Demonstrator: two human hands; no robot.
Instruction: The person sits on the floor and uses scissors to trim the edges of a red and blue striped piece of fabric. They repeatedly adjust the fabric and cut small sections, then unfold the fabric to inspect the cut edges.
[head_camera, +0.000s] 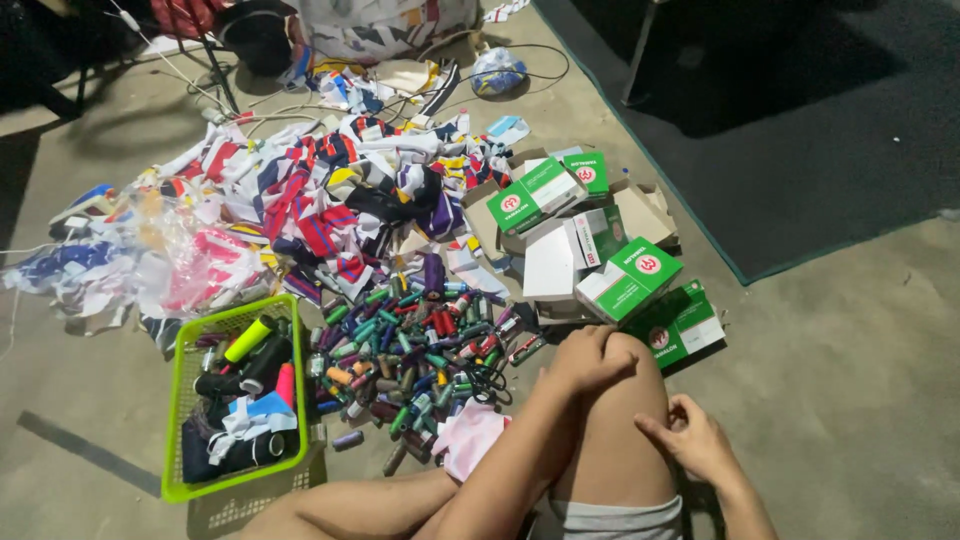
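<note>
1. While seated on the floor (860, 380), the person rests the left hand (590, 362) cupped over the knee (620, 400); right hand (690, 440) loosely curled beside it. Both hold nothing.
2. Nearest: spools (420, 360) heaped mid-floor, judged light, rigid, prone to roll; pinch each by its sides.
3. Beyond: green boxes (625, 280), basket (178, 400), fabric scraps (320, 200).
</note>
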